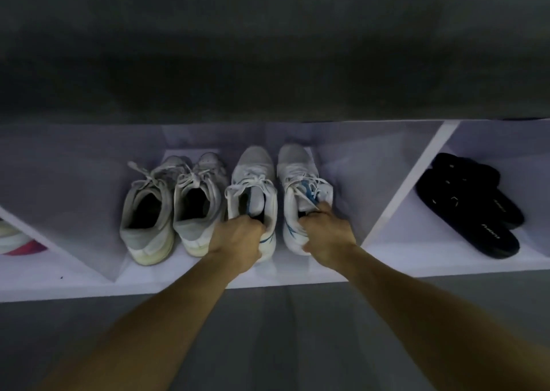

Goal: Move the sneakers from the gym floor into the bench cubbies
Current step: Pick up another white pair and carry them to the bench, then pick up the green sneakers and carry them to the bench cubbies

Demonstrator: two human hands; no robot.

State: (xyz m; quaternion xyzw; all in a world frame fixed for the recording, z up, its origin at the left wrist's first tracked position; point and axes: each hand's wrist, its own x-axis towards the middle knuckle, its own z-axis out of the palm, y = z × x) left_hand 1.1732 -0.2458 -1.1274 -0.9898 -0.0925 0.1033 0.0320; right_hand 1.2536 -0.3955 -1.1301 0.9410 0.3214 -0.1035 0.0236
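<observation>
Dim grey floor [268, 340] is filling the lower part of the view, and beyond it a white desk [178, 289] is showing its row of open cubbies under a dark top. Taking the middle cubby [351, 164] as the landmark: four shoes are standing inside it, toes pointing to the back, heels toward the front edge.

At the cubby's left half a grey pair [175, 206] is sitting side by side, untouched, laces loose. At its right half a white pair is standing just beside the grey one. The left sneaker [253, 182] of this pair is being held at its heel by the left hand [238, 241]; that grip is clamped on the collar, fingers curling down into the opening and the thumb side wrapping the heel. The right sneaker [303, 179], marked with blue, is being held the same way by the right hand [326, 235], fingers hooking into the opening and the rest of the hand pressing round the heel. Both sneakers are lying ahead of the hands, their soles appearing to rest on the cubby floor, though I cannot tell for certain.

Right of the middle cubby, past a white divider [410, 188], black slippers [470, 206] are lying in the next cubby. Left of it, a white-and-pink shoe [18, 240] is peeking in at the frame edge.
</observation>
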